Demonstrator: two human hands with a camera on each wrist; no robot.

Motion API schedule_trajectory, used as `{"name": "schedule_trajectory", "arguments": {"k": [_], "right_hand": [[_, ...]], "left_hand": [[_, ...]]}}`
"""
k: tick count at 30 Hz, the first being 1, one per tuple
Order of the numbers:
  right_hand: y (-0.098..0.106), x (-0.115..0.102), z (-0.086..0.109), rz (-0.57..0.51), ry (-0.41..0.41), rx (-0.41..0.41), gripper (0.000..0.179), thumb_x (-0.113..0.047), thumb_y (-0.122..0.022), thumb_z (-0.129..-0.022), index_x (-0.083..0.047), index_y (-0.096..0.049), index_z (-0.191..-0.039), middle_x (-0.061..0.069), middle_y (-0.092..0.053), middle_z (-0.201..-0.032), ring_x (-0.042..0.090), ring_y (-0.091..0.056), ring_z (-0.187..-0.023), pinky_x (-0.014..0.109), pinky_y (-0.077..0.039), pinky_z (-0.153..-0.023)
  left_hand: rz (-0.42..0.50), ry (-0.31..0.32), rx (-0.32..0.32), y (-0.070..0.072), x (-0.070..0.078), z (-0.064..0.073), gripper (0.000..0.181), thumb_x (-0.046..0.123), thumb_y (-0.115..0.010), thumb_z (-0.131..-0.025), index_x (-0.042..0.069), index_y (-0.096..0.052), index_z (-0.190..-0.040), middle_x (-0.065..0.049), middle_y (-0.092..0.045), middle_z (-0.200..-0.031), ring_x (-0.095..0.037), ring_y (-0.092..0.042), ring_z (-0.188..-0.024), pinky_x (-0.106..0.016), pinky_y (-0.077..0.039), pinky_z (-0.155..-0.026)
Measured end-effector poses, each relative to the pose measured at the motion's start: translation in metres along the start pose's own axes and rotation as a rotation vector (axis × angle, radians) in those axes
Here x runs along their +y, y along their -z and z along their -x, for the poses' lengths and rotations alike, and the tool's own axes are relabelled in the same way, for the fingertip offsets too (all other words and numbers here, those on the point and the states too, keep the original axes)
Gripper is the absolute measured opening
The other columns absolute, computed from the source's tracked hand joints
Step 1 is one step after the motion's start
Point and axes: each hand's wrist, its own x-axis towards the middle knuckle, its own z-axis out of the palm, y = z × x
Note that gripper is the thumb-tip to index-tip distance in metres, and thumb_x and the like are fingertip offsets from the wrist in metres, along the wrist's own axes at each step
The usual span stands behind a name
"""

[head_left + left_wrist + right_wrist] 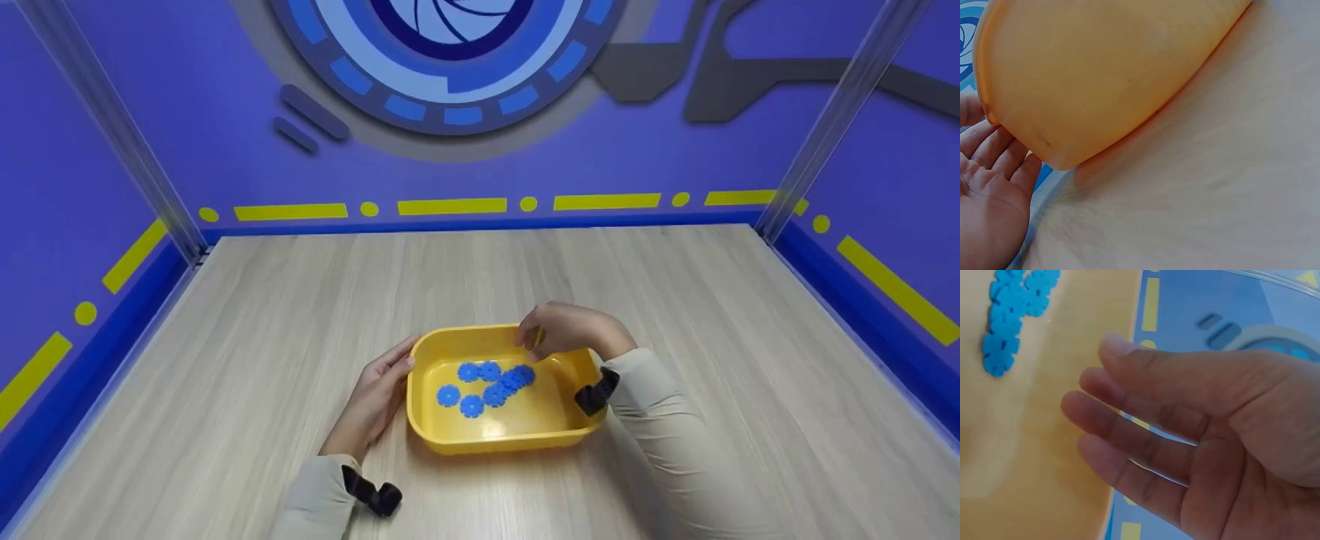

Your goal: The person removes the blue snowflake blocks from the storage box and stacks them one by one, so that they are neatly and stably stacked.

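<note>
Fingers [1129, 437], right hand [577, 328]: from my end I see them loosely bent and slightly spread, the thumb above the index finger; nothing shows in their grasp.
Right hand's place: I find it reaching in from the right, over the far rim of the tub, near the far right end of the disc row; whether a fingertip touches the far wall, I cannot tell.
Left hand [379, 390]: I see it gripping the tub's left end, thumb at the rim, other fingers against the outside of the wall.
Yellow plastic tub [495, 446]: between the two hands, over the near middle of the table, its long sides running left to right.
Blue notched discs [495, 394]: on the tub's floor, mostly left and middle; I make out one at the left, two close together at the far side, one at the near side, and the rest overlapping in a slanted row toward the far right, too stacked for me to count.
Wrist cameras: black, one at the left cuff [371, 491], one at the right [598, 391], the right one in front of the tub's right end in my head view.
Sleeves [675, 427]: beige, on both arms.
Table [300, 315]: pale wood grain.
Far wall [450, 176]: purple-blue, with yellow dashes and dots along its foot.
</note>
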Motion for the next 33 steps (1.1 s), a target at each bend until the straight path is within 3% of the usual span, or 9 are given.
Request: {"name": "schedule_trajectory", "arguments": {"k": [7,18,22,26,29,33], "right_hand": [[-0.015,-0.008,-0.013,0.066,-0.050,-0.062,0.025,-0.005,-0.072,-0.083,-0.012,-0.072,-0.107,0.002,-0.070,-0.104,0.017,-0.061,-0.095,0.037,-0.054,-0.092],[-0.029,-0.013,-0.015,0.106,-0.091,-0.014,0.027,0.000,-0.076,-0.077,-0.012,-0.075,-0.101,0.000,-0.070,-0.098,0.016,-0.061,-0.089,0.037,-0.056,-0.088],[-0.034,-0.017,-0.014,0.168,-0.068,0.027,0.022,0.002,-0.079,-0.073,-0.008,-0.073,-0.091,0.000,-0.066,-0.085,0.015,-0.055,-0.076,0.034,-0.056,-0.075],[-0.037,-0.020,-0.016,0.220,-0.032,0.037,0.019,0.004,-0.081,-0.069,-0.003,-0.069,-0.082,0.000,-0.054,-0.072,0.016,-0.046,-0.066,0.028,-0.046,-0.060],[-0.039,-0.020,-0.018,0.221,-0.034,0.027,0.020,0.004,-0.081,-0.069,-0.002,-0.065,-0.080,0.000,-0.048,-0.069,0.017,-0.043,-0.066,0.026,-0.039,-0.059],[-0.040,-0.019,-0.020,0.242,-0.027,0.015,0.024,0.000,-0.083,-0.069,-0.004,-0.061,-0.077,0.000,-0.046,-0.069,0.017,-0.043,-0.066,0.027,-0.039,-0.060]], "left_hand": [[0.006,0.004,0.011,0.001,0.000,0.001,0.051,0.013,-0.053,-0.097,0.003,-0.040,-0.145,-0.012,-0.038,-0.153,-0.022,-0.041,-0.137,-0.027,-0.043,-0.107],[-0.003,0.010,0.007,-0.001,0.001,0.000,0.050,0.010,-0.050,-0.097,0.003,-0.039,-0.145,-0.013,-0.038,-0.152,-0.024,-0.042,-0.137,-0.029,-0.044,-0.107],[-0.003,0.008,0.012,-0.002,0.002,-0.001,0.049,0.010,-0.050,-0.098,0.003,-0.040,-0.145,-0.013,-0.039,-0.152,-0.025,-0.041,-0.137,-0.030,-0.043,-0.108],[-0.009,0.004,0.011,-0.001,0.003,-0.001,0.049,0.010,-0.050,-0.098,0.003,-0.040,-0.145,-0.013,-0.039,-0.152,-0.025,-0.042,-0.137,-0.031,-0.042,-0.108],[-0.011,0.004,0.003,-0.001,0.002,-0.001,0.049,0.011,-0.050,-0.098,0.003,-0.040,-0.145,-0.012,-0.038,-0.152,-0.025,-0.041,-0.137,-0.031,-0.042,-0.109],[-0.008,0.004,-0.013,-0.001,0.002,-0.001,0.050,0.011,-0.050,-0.098,0.003,-0.039,-0.146,-0.012,-0.037,-0.153,-0.025,-0.039,-0.139,-0.032,-0.040,-0.110]]}}
